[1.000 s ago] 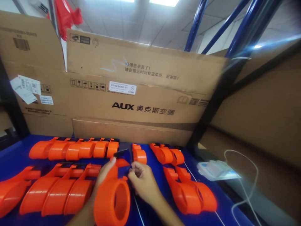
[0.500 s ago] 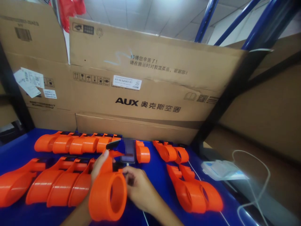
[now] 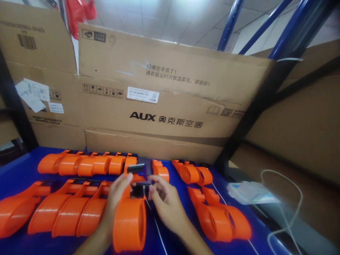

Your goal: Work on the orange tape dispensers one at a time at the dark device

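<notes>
An orange plastic tape dispenser [image 3: 130,223] with a wide round ring hangs upright at the front, and a black toothed blade [image 3: 136,168] shows at its upper end. My left hand [image 3: 117,193] is closed around its handle from the left. On the other side, my right hand [image 3: 166,200] has its fingers curled and pinched close to the dispenser's dark middle part. What those fingertips hold is too small and shaded to tell. Behind the dispenser lies a dark phone [image 3: 145,161], partly hidden, with a white cable [image 3: 159,232] running toward the front.
Rows of orange dispensers [image 3: 70,214] stand on the blue tabletop [image 3: 16,159] to the left, several more [image 3: 220,219] to the right. A cardboard sheet [image 3: 170,106] walls the back. A dark rack post [image 3: 244,124], a clear plastic packet [image 3: 251,193] and a loose white cable [image 3: 297,191] are at right.
The dispenser has turned and shifted right, and its blade has swung lower and to the right. My right hand has moved slightly up and right. The phone is now more covered.
</notes>
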A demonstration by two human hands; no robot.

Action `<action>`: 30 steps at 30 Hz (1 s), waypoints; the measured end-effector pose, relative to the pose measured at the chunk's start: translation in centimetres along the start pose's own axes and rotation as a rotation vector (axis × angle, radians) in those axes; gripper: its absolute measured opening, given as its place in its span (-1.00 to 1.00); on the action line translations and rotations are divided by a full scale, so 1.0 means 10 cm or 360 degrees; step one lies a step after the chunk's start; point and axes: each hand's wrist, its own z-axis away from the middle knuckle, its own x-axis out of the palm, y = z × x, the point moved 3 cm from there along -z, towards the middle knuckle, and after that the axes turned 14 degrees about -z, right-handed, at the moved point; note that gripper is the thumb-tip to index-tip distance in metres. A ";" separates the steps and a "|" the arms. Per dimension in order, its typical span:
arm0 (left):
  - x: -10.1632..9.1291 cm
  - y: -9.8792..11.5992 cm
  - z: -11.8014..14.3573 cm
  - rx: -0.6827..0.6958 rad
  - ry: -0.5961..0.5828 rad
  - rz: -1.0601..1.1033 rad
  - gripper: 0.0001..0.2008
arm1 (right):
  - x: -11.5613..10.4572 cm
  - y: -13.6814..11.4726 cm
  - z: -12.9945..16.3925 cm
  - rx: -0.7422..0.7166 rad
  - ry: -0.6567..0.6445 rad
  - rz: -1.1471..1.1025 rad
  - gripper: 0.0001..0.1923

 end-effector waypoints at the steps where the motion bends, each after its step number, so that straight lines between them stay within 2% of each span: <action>1: 0.03 0.02 0.02 0.0045 -0.0049 -0.0065 -0.66 | -0.04 -0.02 -0.01 -0.0061 0.0028 0.0012 -0.63; 4: 0.13 0.03 0.08 0.0115 -0.0246 -0.0228 -0.69 | -0.13 -0.06 -0.02 -0.0207 0.0048 0.0177 -0.45; 7: 0.22 0.00 0.15 0.0149 -0.0475 -0.0301 -0.68 | -0.18 -0.06 0.00 -0.0277 0.0097 0.0392 -0.49; 9: 0.25 0.00 0.18 0.0196 -0.0540 -0.0313 -0.70 | -0.18 -0.05 0.02 -0.0327 0.0120 0.0495 -0.49; 16: 0.24 -0.06 0.15 0.0119 -0.0430 -0.0360 -0.68 | -0.09 -0.02 0.07 -0.0447 0.0066 0.0589 -0.43; 19: 0.24 -0.10 0.12 0.0072 -0.0433 -0.0292 -0.68 | -0.08 -0.01 0.08 -0.0475 0.0050 0.0572 -0.48; 23: 0.23 -0.13 0.11 -0.0011 -0.0442 -0.0213 -0.67 | -0.08 -0.02 0.08 -0.0514 -0.0035 0.0574 -0.44; 30: 0.21 -0.12 0.09 -0.0043 -0.0440 -0.0201 -0.65 | -0.09 -0.01 0.05 -0.0463 -0.0102 0.0595 -0.44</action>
